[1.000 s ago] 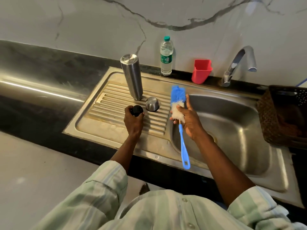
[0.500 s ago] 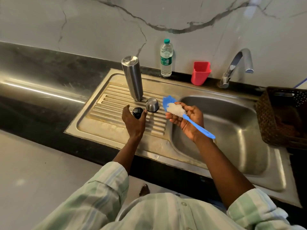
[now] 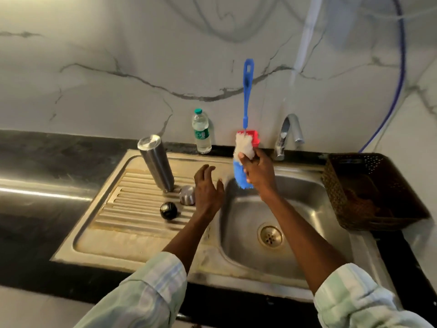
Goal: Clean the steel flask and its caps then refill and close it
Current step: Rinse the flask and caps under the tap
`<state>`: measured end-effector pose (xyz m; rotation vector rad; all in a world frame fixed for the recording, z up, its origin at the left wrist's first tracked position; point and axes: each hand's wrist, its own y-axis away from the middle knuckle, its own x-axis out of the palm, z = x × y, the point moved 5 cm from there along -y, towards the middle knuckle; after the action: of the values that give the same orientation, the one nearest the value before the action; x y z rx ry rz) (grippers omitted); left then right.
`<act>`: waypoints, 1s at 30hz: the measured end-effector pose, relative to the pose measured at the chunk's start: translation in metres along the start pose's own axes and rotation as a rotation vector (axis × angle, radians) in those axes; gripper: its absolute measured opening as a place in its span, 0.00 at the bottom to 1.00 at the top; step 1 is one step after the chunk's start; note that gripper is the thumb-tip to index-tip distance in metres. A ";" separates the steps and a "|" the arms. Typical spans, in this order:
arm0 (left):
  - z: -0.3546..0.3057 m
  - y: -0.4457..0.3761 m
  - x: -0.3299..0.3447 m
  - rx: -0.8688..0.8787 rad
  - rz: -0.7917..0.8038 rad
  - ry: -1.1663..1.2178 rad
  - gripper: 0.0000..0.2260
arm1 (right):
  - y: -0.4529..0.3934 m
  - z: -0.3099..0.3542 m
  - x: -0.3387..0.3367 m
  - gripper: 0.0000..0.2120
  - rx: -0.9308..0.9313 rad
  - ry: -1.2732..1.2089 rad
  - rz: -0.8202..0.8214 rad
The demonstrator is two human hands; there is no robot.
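Clearly, your right hand (image 3: 259, 170) gripped the brush (image 3: 243, 159) by its bristles, handle up; your left hand (image 3: 208, 188) hung open, empty, near the caps (image 3: 168, 210). Regrip the handle before scrubbing the flask (image 3: 156, 162), inverted on the drainboard's far left.

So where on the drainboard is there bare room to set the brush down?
The left and near stretches of the drainboard are bare, left of the black cap. It is crowded at the far right: steel flask, steel cap and left hand cluster there.
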<state>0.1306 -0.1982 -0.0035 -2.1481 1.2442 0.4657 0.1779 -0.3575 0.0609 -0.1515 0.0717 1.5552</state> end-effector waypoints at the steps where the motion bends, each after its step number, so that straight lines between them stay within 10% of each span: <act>1: -0.006 -0.007 0.007 0.026 0.035 0.002 0.20 | -0.012 0.011 -0.008 0.16 -0.050 0.071 -0.042; 11: -0.050 -0.076 0.056 0.158 0.113 -0.010 0.15 | -0.118 0.066 -0.035 0.13 -0.267 0.330 -0.190; 30: -0.010 -0.104 0.090 0.009 0.063 -0.022 0.16 | -0.170 -0.039 0.000 0.24 0.005 0.598 0.006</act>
<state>0.2658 -0.2242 -0.0127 -2.0960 1.3023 0.5075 0.3496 -0.3640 0.0313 -0.6090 0.5451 1.4709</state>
